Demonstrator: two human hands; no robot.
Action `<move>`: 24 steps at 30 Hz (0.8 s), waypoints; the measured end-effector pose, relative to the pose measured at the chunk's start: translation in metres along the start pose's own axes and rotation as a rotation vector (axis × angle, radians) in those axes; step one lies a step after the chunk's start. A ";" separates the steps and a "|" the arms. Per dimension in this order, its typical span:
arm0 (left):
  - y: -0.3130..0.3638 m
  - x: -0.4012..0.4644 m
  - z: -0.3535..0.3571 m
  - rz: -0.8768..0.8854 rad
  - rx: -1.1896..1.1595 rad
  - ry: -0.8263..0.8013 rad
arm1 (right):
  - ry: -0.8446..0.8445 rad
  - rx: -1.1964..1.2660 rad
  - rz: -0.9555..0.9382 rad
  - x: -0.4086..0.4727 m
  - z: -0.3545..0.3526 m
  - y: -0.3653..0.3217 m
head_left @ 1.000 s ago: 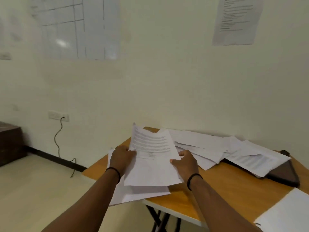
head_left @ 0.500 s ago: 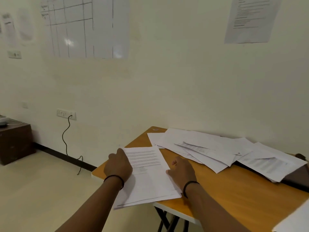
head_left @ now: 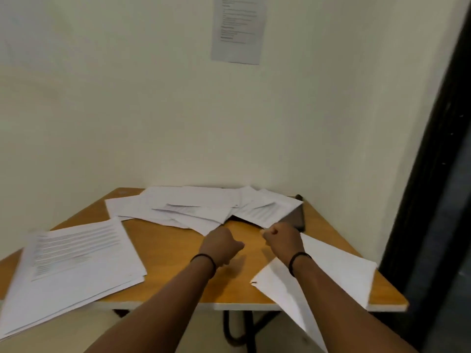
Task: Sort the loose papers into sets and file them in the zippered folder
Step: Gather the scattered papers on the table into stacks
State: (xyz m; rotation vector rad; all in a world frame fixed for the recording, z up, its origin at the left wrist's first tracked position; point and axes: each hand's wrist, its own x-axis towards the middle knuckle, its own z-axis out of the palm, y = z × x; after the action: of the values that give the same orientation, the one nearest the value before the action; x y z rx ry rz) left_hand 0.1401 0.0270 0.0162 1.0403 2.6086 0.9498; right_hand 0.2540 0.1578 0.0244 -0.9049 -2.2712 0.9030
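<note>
Now, head view: both hands hover over bare table [head_left: 175, 250] mid-centre, fingers curled, holding nothing, left hand [head_left: 220, 244], right hand [head_left: 283, 240]. Loose papers [head_left: 193, 207] sprawl far, covering the dark folder [head_left: 297, 217]. 1 stack [head_left: 76, 261] overhangs the near-left edge; another sheet [head_left: 331, 273] overhangs near-right.

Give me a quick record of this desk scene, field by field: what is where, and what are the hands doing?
table: orange wooden top against a wall
sorted stack: printed sheets, near left, overhanging the table edge
loose papers: scattered heap at the far side
zippered folder: dark, mostly buried under the heap
blank sheets: near right
left hand: curled, holding nothing, above bare wood
right hand: curled, beside the heap; grip unclear
wall notice: printed page, unreadable
</note>
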 end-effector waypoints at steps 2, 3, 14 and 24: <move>0.040 -0.002 0.031 0.015 0.057 -0.085 | 0.031 0.070 0.117 -0.003 -0.032 0.035; 0.059 -0.003 0.046 0.022 0.106 -0.108 | 0.056 0.110 0.179 -0.007 -0.048 0.052; 0.117 0.008 0.093 -0.133 0.264 -0.254 | 0.051 0.140 0.298 -0.011 -0.067 0.105; 0.085 0.015 0.062 -0.170 -0.256 -0.243 | -0.058 0.101 0.331 0.004 -0.039 0.069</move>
State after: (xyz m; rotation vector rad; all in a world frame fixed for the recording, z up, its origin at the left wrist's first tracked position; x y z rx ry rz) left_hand 0.1998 0.1147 0.0210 0.8007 2.2649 1.0134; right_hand 0.3040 0.2140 -0.0010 -1.2453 -2.1359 1.1876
